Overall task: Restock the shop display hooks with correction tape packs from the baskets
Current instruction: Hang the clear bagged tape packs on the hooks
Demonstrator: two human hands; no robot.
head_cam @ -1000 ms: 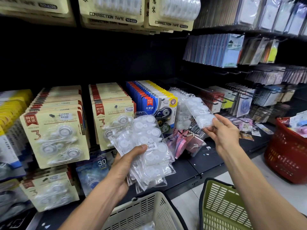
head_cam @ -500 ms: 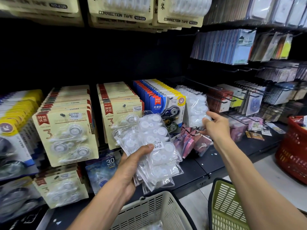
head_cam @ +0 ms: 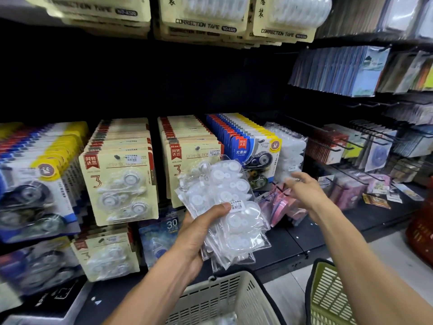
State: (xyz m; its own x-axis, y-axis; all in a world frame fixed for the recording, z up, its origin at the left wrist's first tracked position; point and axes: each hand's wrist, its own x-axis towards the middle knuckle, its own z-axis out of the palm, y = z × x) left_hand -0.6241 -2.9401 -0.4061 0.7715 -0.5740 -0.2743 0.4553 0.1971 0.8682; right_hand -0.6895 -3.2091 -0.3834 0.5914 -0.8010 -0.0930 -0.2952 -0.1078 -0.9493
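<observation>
A dark display wall (head_cam: 187, 78) fills most of the view, hung with rows of carded goods on hooks. Along its top edge hang cream cards printed "CORRECTION TAPE" (head_cam: 206, 24). In the middle row, two thick rows of cream cards marked with a red "3" (head_cam: 119, 184) hang side by side, each card showing three clear tape dispensers. To their right hangs a row of blue and yellow cards (head_cam: 248, 146), and next to that a row of clear packs (head_cam: 289, 148) holding white correction tapes. Further right, racks of thin booklets (head_cam: 339, 71) and small stationery sit on black hooks (head_cam: 328, 146).

At the bottom, a cream basket (head_cam: 218, 299) stands directly below the left hand, a green basket (head_cam: 328, 299) is just beside it on the right, and a red basket (head_cam: 421, 233) shows at the right edge.

The left hand (head_cam: 196, 238) grasps a fanned stack of correction tape packs (head_cam: 232, 214), thumb pressed across the front near a small white price label (head_cam: 236, 205); the stack is held up in front of the cream and blue cards, above the cream basket. The right hand (head_cam: 307, 193) reaches toward the bottom of the hanging clear packs, its grip released, fingers loosely spread and blurred, holding nothing that can be made out.
</observation>
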